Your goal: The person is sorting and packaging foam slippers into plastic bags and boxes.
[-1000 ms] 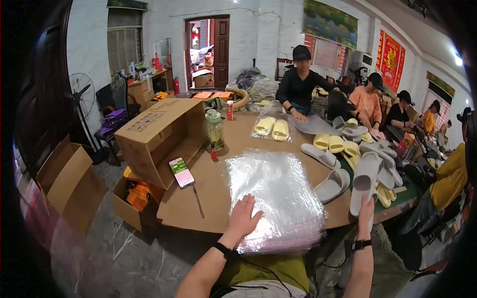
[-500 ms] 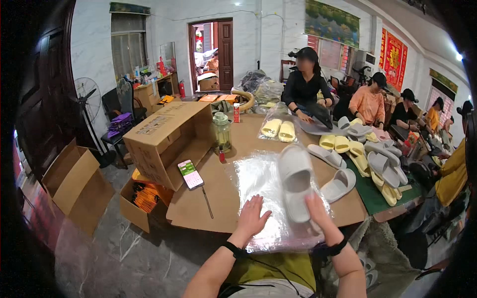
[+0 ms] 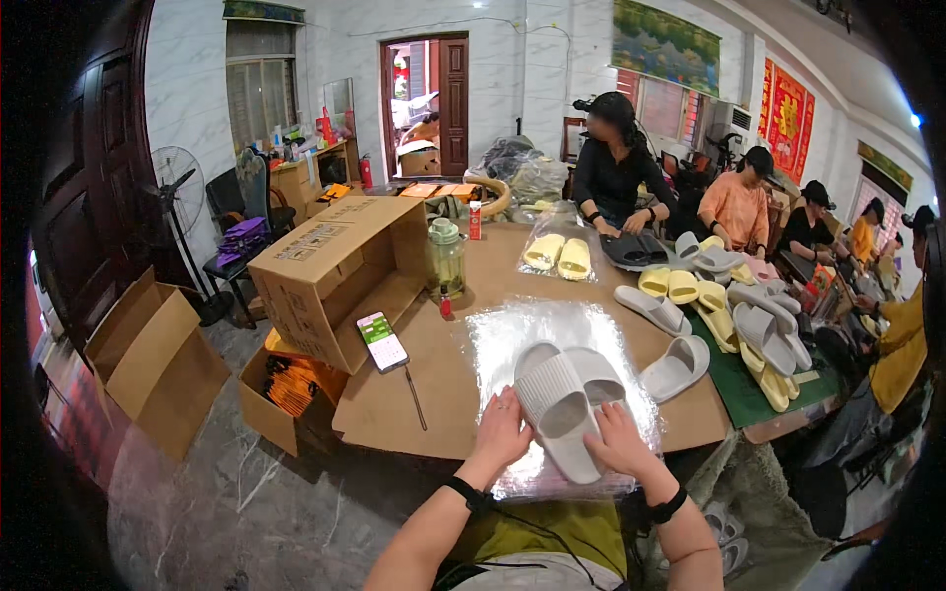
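Note:
A pair of grey slide slippers (image 3: 558, 402) lies over a stack of clear plastic bags (image 3: 493, 340) at the table's front edge. The left slipper partly overlaps the right one, toes pointing away from me. Against the left slipper's outer edge, my left hand (image 3: 503, 430) is closed with curved fingers. My right hand (image 3: 621, 439) grips the pair from the other side, near the heels; its fingertips are partly hidden. Just to the right, two loose grey slippers (image 3: 674, 368) rest on the brown cardboard table cover (image 3: 443, 394).
A phone (image 3: 382, 342), a red-capped small bottle (image 3: 446, 303), a green water bottle (image 3: 445, 258) and an open carton (image 3: 335, 266) stand left. Bagged yellow slippers (image 3: 558, 256) lie farther back. Piled slippers (image 3: 759, 335) cover the right side, where co-workers (image 3: 621, 167) sit.
The grey slippers have moved left and toward me, now showing as an overlapping pair. My left hand has shifted from the bags to the slipper's edge. The co-worker's dark slippers have come down onto the table.

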`<state>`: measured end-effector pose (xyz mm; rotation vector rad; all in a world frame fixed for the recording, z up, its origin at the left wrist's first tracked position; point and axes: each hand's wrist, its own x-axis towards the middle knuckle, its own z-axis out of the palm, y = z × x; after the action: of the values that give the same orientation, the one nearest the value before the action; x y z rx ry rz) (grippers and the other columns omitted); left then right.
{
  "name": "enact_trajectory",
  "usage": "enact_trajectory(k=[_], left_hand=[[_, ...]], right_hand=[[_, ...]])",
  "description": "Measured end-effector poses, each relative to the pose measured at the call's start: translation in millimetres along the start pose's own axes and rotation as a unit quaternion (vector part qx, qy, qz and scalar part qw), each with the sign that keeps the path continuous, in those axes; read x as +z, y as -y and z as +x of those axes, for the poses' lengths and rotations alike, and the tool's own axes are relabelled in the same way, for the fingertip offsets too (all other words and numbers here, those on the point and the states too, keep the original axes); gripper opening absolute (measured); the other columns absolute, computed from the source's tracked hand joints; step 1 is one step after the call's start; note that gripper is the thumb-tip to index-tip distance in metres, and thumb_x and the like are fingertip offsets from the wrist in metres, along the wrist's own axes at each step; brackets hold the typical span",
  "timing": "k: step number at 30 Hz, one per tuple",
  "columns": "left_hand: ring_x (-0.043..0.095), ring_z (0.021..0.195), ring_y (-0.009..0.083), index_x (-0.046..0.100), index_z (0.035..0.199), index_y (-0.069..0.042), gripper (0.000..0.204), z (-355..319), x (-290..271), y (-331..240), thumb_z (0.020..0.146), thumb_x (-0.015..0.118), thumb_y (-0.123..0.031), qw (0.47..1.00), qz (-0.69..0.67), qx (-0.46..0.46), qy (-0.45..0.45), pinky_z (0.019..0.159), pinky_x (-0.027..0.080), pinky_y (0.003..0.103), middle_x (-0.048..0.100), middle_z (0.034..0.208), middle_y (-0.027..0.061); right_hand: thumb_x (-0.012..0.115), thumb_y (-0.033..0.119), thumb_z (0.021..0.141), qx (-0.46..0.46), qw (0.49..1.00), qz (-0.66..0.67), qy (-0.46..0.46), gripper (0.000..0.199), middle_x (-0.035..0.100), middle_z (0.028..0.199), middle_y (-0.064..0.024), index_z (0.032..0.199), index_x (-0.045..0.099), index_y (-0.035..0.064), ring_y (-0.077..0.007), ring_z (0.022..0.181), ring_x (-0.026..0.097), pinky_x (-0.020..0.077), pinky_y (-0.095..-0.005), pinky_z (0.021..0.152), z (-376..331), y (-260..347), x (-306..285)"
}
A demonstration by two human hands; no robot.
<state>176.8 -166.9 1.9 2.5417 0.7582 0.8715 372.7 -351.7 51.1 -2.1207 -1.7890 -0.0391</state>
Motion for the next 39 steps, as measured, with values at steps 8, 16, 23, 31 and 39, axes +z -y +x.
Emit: enact_trajectory(k=[8, 16, 23, 31, 39], left_hand=[[0.038, 0.140, 0.0411, 0.045, 0.138, 0.010, 0.069, 2.1, -9.2, -10.4, 0.084, 0.062, -0.028, 1.000, -0.005, -0.007, 0.018, 0.120, 0.025, 0.049, 0.044, 0.145, 0.0308], [0.037, 0.141, 0.0414, 0.043, 0.140, 0.008, 0.071, -1.0, -9.3, -8.5, 0.082, 0.064, -0.029, 1.000, -0.012, -0.002, 0.015, 0.119, 0.026, 0.051, 0.045, 0.145, 0.0297], [0.034, 0.144, 0.0402, 0.039, 0.144, 0.006, 0.077, -1.9, -13.1, -14.6, 0.090, 0.065, -0.042, 1.000, -0.004, -0.010, 0.014, 0.121, 0.024, 0.049, 0.042, 0.149, 0.0277], [0.035, 0.144, 0.0411, 0.039, 0.144, 0.008, 0.077, -1.6, -15.7, -16.7, 0.093, 0.062, -0.045, 1.000, -0.001, -0.008, 0.010, 0.120, 0.024, 0.049, 0.042, 0.149, 0.0297], [0.036, 0.143, 0.0411, 0.039, 0.145, 0.007, 0.070, -1.4, -10.7, -12.2, 0.094, 0.057, -0.038, 1.000, -0.013, -0.002, 0.002, 0.121, 0.023, 0.048, 0.042, 0.149, 0.0296]], right_hand=[[0.061, 0.037, 0.094, 0.005, 0.992, 0.090, -0.091, 0.056, 0.055, 0.128, -0.0314, 0.127, 0.055, -0.0080, -0.0471, 0.121, 0.050, 0.0391, -0.0499, 0.106, 36.5, 13.2, -5.5], [0.057, 0.025, 0.093, 0.048, 0.985, 0.149, -0.078, 0.028, 0.061, 0.097, -0.0232, 0.105, 0.066, 0.0016, -0.0438, 0.098, 0.056, 0.0438, -0.0526, 0.084, 46.8, 24.8, -8.2], [0.062, 0.016, 0.085, 0.041, 0.955, 0.228, -0.187, 0.027, 0.061, 0.101, -0.0237, 0.105, 0.064, -0.0018, -0.0437, 0.101, 0.055, 0.0448, -0.0479, 0.088, 46.9, 13.4, -13.1], [0.063, 0.023, 0.090, 0.087, 0.975, 0.149, -0.137, 0.032, 0.060, 0.107, -0.0259, 0.104, 0.062, -0.0052, -0.0451, 0.104, 0.053, 0.0431, -0.0502, 0.092, 52.1, -2.9, -0.9], [0.068, 0.038, 0.087, 0.144, 0.986, 0.030, -0.075, 0.040, 0.061, 0.103, -0.0244, 0.099, 0.063, -0.0001, -0.0431, 0.105, 0.054, 0.0443, -0.0522, 0.092, 60.3, -8.8, 5.5]])
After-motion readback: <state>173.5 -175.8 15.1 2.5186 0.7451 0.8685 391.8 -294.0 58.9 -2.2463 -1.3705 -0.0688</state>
